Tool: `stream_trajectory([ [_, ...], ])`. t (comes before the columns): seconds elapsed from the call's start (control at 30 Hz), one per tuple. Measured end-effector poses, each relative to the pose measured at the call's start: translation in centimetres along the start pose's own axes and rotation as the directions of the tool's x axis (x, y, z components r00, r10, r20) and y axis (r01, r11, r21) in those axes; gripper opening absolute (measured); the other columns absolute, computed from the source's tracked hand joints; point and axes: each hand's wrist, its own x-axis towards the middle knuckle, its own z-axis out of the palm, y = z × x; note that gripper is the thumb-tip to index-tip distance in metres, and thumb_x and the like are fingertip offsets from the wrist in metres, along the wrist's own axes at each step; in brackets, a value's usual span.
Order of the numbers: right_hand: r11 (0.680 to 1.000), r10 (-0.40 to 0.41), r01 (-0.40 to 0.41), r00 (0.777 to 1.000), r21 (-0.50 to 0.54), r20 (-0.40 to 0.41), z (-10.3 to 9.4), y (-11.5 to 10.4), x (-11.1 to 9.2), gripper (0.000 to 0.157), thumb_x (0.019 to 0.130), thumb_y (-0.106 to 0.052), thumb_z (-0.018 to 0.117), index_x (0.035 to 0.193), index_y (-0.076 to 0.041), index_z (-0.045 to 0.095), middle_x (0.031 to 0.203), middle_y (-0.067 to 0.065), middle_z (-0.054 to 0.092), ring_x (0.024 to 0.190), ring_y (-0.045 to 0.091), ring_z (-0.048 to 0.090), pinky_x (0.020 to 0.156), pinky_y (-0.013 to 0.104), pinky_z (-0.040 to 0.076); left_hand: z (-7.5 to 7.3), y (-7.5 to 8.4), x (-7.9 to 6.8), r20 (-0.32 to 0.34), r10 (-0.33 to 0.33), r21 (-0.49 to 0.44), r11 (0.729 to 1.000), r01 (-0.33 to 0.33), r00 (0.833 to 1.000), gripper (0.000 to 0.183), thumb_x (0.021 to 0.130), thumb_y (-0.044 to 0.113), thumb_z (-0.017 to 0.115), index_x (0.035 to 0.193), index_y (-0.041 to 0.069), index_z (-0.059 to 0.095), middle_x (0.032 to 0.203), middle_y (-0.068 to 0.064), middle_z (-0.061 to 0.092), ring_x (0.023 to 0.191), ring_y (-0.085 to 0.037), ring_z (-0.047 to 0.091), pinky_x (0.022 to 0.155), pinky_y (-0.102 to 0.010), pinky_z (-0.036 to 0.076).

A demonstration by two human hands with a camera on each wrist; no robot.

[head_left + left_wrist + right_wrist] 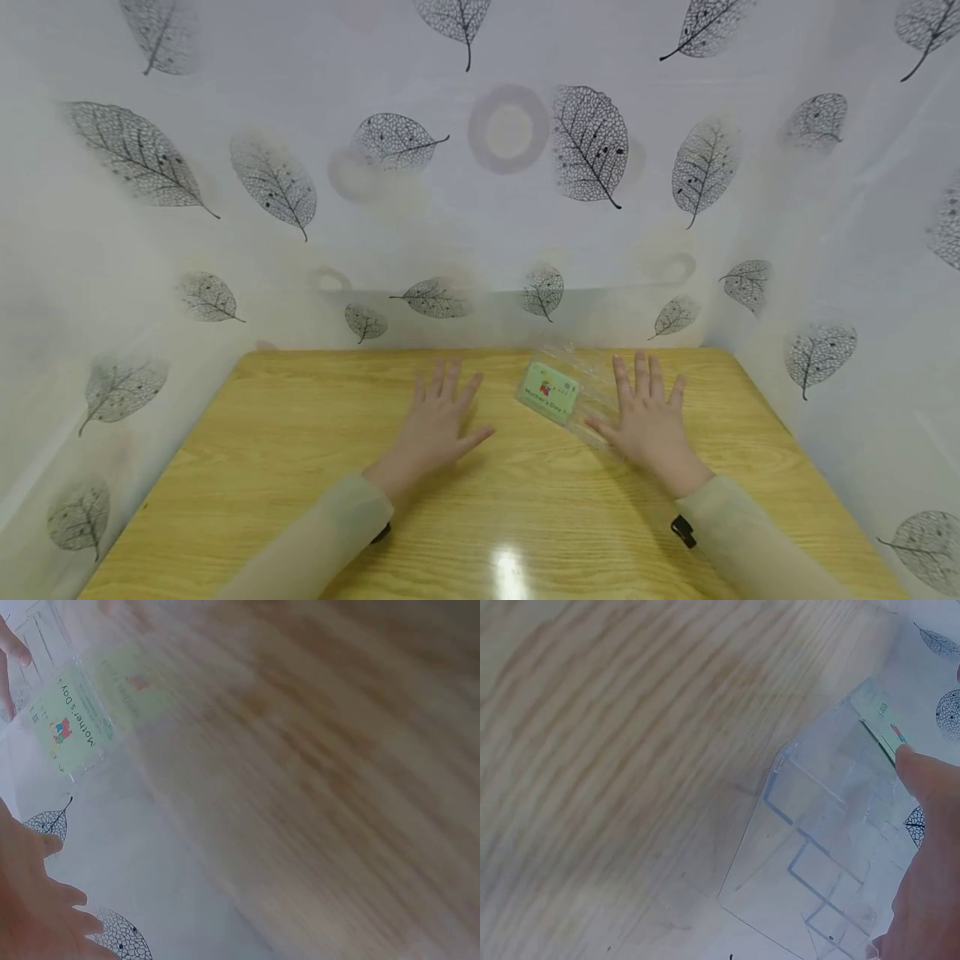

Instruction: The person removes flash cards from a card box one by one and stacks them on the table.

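Note:
A clear plastic case (592,427) with divided compartments lies slantwise on the table, right of the middle. At its left end is a green card (551,390) printed "Mother's Day" with a small colourful picture. My right hand (654,425) is spread with straight fingers at the case's right side, and its thumb overlaps the clear plastic. In the right wrist view the compartment walls of the case (817,825) show beside that hand. Left of the case, my left hand (431,425) is spread palm down with nothing in it, its thumb pointing toward the card.
The wooden table (300,467) reaches back to a pale curtain (420,217) printed with dark leaves, which also hangs along both sides. Dark bands show at both wrists, under the sleeves. A bright reflection lies on the table's near part.

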Motion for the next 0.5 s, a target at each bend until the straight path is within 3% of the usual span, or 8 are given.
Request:
stream_trajectory([
  [0.3, 1.000, -0.026, 0.026, 1.000, 0.002, -0.016, 0.2, 0.0, 0.2, 0.111, 0.097, -0.068, 0.061, 0.168, 0.001, 0.010, 0.173, 0.035, 0.002, 0.161, 0.055, 0.004, 0.127, 0.075, 0.000, 0.3, 1.1, 2.0, 0.013, 0.040, 0.025, 0.999, -0.041, 0.999, 0.089, 0.103, 0.070, 0.049, 0.170, 0.017, 0.023, 0.175, -0.027, 0.016, 0.164, -0.046, 0.011, 0.132, -0.064, 0.008],
  [0.5, 0.999, -0.039, 0.039, 0.998, 0.001, -0.040, 0.5, 0.0, 0.2, 0.114, 0.096, -0.066, 0.065, 0.167, 0.006, 0.012, 0.172, 0.036, 0.006, 0.160, 0.056, 0.008, 0.129, 0.072, 0.001, 0.5, 1.8, 3.3, 0.013, 0.055, 0.010, 0.998, -0.055, 0.998, 0.088, 0.104, 0.066, 0.051, 0.170, 0.014, 0.023, 0.176, -0.023, 0.012, 0.165, -0.041, 0.013, 0.133, -0.059, 0.012],
])
